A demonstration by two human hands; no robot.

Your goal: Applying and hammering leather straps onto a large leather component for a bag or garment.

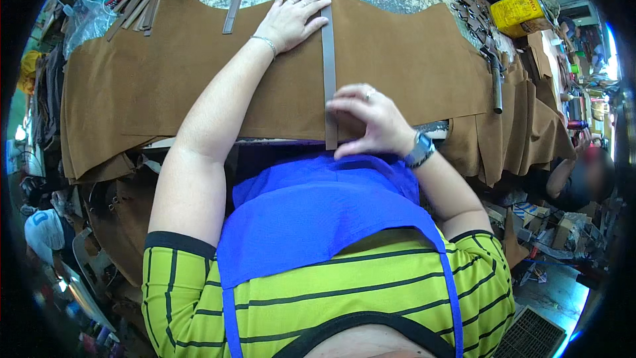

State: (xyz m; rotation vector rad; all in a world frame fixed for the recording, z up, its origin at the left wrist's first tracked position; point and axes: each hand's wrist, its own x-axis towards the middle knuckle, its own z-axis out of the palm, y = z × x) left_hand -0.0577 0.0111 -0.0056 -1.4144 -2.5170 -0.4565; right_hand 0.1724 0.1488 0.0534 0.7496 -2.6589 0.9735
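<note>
Running away from the apron (305, 225), the strap (329, 63) has left hand (290, 23) flat at its far end, right hand (382, 122) unclenched, nearer the apron.

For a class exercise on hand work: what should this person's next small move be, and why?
Perhaps smooth the grey strap downward against the brown sheet with the right hand: the left hand lies by the strap's upper end, while the right hand's fingers curl at its lower part.
</note>
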